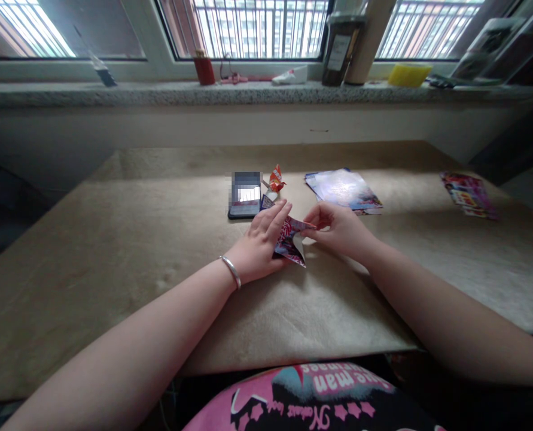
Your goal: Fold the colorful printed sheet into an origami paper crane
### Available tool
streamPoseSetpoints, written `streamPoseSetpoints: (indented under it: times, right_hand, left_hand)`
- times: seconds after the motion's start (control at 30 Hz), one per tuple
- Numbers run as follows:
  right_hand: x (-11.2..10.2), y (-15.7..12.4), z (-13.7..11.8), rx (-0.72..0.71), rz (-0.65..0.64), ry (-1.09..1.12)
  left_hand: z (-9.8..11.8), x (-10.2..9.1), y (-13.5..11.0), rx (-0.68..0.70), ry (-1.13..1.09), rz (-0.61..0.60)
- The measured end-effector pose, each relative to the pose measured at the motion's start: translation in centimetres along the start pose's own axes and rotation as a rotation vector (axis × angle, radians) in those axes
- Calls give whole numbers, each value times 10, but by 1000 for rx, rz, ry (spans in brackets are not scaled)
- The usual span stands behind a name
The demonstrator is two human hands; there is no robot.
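A small folded sheet of printed paper (294,242), patterned in red, pink and dark tones with a pale inner side, is between my hands above the table. My left hand (264,242) lies over its left part, fingers straight and close together, thumb low along the near edge. The paper sticks out between that thumb and the fingers. With thumb and fingertips, my right hand (335,227) pinches the paper's upper right corner. Just beyond my left fingers are an orange wrapper (276,179) and a dark phone (247,200) with a blurred screen.
A stack of glossy printed sheets (344,188) lies beyond my right hand. More colourful printed papers (468,194) lie far right on the beige table (113,251). On the stone windowsill (149,96) stand a red bottle (204,69), a dark jar (341,51) and a yellow sponge-like block (408,75).
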State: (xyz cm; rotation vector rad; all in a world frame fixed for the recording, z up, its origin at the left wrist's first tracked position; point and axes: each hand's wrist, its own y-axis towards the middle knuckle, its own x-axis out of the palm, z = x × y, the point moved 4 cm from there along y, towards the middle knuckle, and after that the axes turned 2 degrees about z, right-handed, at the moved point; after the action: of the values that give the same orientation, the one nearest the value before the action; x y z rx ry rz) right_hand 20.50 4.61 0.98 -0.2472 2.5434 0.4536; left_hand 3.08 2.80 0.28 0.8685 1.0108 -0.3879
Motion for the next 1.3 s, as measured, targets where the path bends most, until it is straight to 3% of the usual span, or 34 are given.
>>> streamPoseSetpoints:
  times: [0.3,0.53,0.63,0.87,1.0,1.3]
  right_hand:
    - [0,-4,-18,-223,-50,-38]
    - [-5,-8,-23,-295,127,-104]
    - [-7,-10,-27,-316,147,-114]
    - [-5,-11,-30,-331,31,-2]
    - [-2,-10,-23,-289,27,74]
    - [3,-10,-30,-361,77,-52]
  left_hand:
    - [3,-10,0,-21,169,165]
    - [8,-17,5,15,269,165]
    - [9,-20,6,7,278,166]
    - [4,-25,7,-85,219,202]
    - [3,-29,7,-104,156,268]
    - [6,-31,8,-76,-61,330]
